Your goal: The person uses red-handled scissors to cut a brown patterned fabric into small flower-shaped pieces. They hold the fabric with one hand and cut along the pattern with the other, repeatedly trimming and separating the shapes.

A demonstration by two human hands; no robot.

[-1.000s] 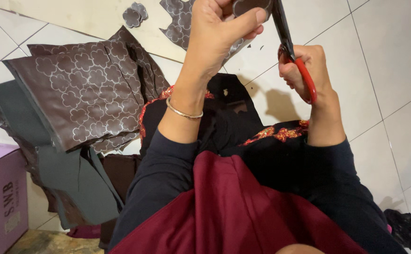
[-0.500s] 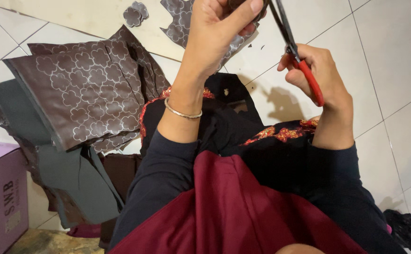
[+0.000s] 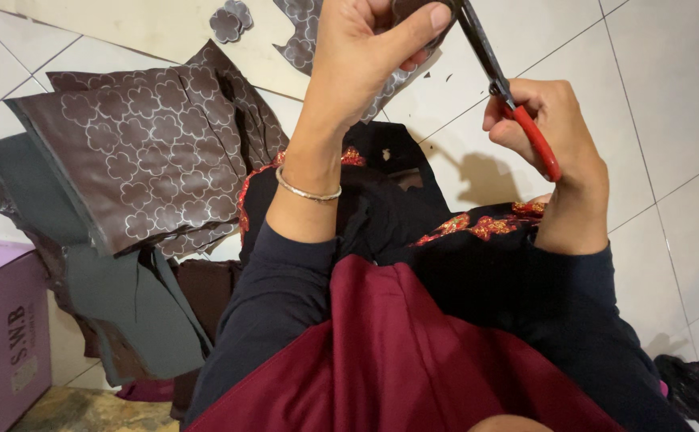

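Note:
My left hand is raised at the top centre and pinches a small piece of brown patterned sheet, partly cut off by the frame's top edge. A thin bangle circles that wrist. My right hand grips red-handled scissors, whose dark blades point up toward the pinched piece. Whether the blades are apart is hidden at the frame edge. Both arms wear dark sleeves.
A folded stack of brown sheet with white flower outlines lies on the tiled floor at left, over grey sheets. Cut flower pieces lie at the top. A purple box stands at lower left. Maroon cloth covers my lap.
My right hand with the scissors has shifted right and slightly down, its handles closing. My left hand rose a little with the piece.

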